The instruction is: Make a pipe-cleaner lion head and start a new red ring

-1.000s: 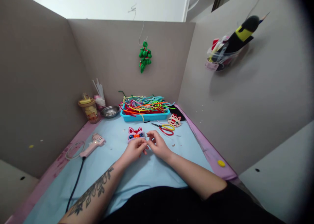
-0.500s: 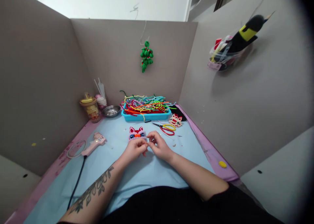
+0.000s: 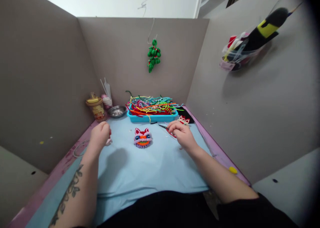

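A pink and red lion-like head made of fuzzy stems (image 3: 142,138), with blue eyes and an orange mouth, lies on the blue cloth between my hands. My left hand (image 3: 100,134) is closed over the pink glue gun (image 3: 109,142) and hides most of it; I cannot make out what its fingers hold. My right hand (image 3: 182,133) hovers at the scissors (image 3: 163,126), fingers curled and covering part of the handles. Whether it grips them is hidden. Behind that hand, a second, cream and red head (image 3: 184,120) is partly covered.
A blue tray (image 3: 153,118) heaped with coloured fuzzy stems stands at the back. To its left are a metal bowl (image 3: 117,112), a lidded cup (image 3: 97,111) and a holder with white sticks (image 3: 107,100). Grey panels (image 3: 140,61) enclose the table; a green ornament (image 3: 154,56) hangs there.
My hands have parted from the middle. The left has moved left to the glue gun, the right over to the scissors. The pink head now shows in full.
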`<state>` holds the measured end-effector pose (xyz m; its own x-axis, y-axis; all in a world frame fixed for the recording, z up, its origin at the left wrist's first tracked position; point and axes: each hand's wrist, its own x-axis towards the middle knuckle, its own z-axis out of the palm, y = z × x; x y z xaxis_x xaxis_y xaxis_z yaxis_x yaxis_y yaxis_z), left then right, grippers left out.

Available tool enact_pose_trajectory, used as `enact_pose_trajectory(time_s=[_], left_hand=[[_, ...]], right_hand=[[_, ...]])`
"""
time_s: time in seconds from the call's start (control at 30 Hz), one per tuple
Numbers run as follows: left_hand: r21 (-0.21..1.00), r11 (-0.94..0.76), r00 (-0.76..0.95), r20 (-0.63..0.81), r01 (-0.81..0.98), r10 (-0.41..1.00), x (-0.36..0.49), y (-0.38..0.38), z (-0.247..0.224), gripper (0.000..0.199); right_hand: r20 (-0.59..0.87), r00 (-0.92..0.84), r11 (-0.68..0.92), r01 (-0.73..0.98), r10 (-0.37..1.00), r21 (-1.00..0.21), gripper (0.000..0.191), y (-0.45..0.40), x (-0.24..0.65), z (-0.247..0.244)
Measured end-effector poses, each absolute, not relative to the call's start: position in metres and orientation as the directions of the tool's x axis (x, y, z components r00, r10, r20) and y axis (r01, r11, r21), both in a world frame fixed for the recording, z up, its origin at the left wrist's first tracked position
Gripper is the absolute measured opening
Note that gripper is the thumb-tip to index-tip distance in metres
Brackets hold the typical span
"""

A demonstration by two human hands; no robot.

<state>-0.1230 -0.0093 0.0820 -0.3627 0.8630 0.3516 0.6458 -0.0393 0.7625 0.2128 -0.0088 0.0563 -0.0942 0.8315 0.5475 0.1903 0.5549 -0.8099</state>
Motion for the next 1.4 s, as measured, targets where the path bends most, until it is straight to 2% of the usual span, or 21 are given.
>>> enact_pose_trajectory(time_s=[0.03, 0.1, 0.17, 0.23, 0.3, 0.4, 0.5, 0.63, 0.73, 0.87, 0.97, 1.1, 1.2, 1.3, 1.4], left_hand=[[0.624, 0.022, -0.304, 0.350, 0.781, 0.886, -0.125, -0.005, 0.084, 0.020], [0.398, 0.099, -0.256, 0.362, 0.912, 0.896, -0.121, 0.007, 0.084, 0.016], [0.296, 0.116, -0.236, 0.409, 0.948, 0.881, -0.112, 0.022, 0.080, 0.013], [0.263, 0.046, -0.156, 0.415, 0.964, 0.896, -0.102, 0.035, 0.073, 0.016], [0.311, -0.007, -0.113, 0.366, 0.950, 0.924, -0.093, 0.044, 0.063, 0.014], [0.493, -0.038, -0.158, 0.350, 0.869, 0.923, -0.083, 0.048, 0.046, 0.013], [0.633, -0.108, -0.144, 0.333, 0.767, 0.932, -0.078, 0.045, 0.030, 0.014], [0.759, -0.260, 0.036, 0.299, 0.597, 0.954, -0.075, 0.037, 0.022, 0.039], [0.725, -0.356, 0.202, 0.294, 0.589, 0.934, -0.070, 0.028, 0.026, 0.053], [0.674, -0.455, 0.334, 0.312, 0.582, 0.889, -0.059, 0.018, 0.030, 0.057], [0.642, -0.463, 0.354, 0.301, 0.611, 0.886, -0.050, 0.015, 0.027, 0.063], [0.559, -0.490, 0.380, 0.309, 0.669, 0.872, -0.044, 0.014, 0.020, 0.083], [0.511, -0.520, 0.408, 0.322, 0.685, 0.854, -0.044, 0.015, 0.018, 0.085], [0.538, -0.493, 0.409, 0.278, 0.684, 0.869, -0.048, 0.016, 0.019, 0.089], [0.565, -0.472, 0.426, 0.222, 0.677, 0.877, -0.054, 0.015, 0.021, 0.100]], right_hand=[[0.552, -0.097, 0.559, 0.192, 0.828, -0.806, 0.020, -0.005, 0.211, 0.062], [0.476, -0.103, 0.487, 0.181, 0.874, -0.855, 0.019, 0.006, 0.201, 0.068], [0.294, -0.087, 0.305, 0.153, 0.952, -0.940, 0.018, 0.021, 0.184, 0.066], [0.140, -0.031, 0.143, 0.138, 0.990, -0.980, 0.024, 0.040, 0.164, 0.055], [0.082, 0.001, 0.080, 0.168, 0.997, -0.983, 0.027, 0.058, 0.147, 0.038], [0.106, 0.022, 0.100, 0.177, 0.994, -0.979, 0.006, 0.077, 0.131, 0.011], [0.078, -0.024, 0.081, 0.164, 0.997, -0.983, 0.013, 0.083, 0.124, -0.007], [0.041, -0.130, 0.061, 0.157, 0.991, -0.986, 0.016, 0.081, 0.122, -0.013], [0.053, -0.202, 0.078, 0.117, 0.978, -0.990, 0.018, 0.078, 0.123, -0.012], [0.110, -0.240, 0.131, 0.073, 0.964, -0.989, 0.018, 0.074, 0.130, -0.010], [0.161, -0.265, 0.187, 0.076, 0.951, -0.979, 0.014, 0.072, 0.134, -0.008], [0.196, -0.269, 0.229, 0.100, 0.943, -0.968, 0.011, 0.069, 0.136, -0.007], [0.209, -0.285, 0.248, 0.109, 0.935, -0.963, 0.010, 0.066, 0.137, -0.005], [0.224, -0.289, 0.268, 0.121, 0.931, -0.956, 0.011, 0.063, 0.138, -0.005], [0.231, -0.259, 0.269, 0.119, 0.938, -0.956, 0.011, 0.061, 0.137, -0.005]])
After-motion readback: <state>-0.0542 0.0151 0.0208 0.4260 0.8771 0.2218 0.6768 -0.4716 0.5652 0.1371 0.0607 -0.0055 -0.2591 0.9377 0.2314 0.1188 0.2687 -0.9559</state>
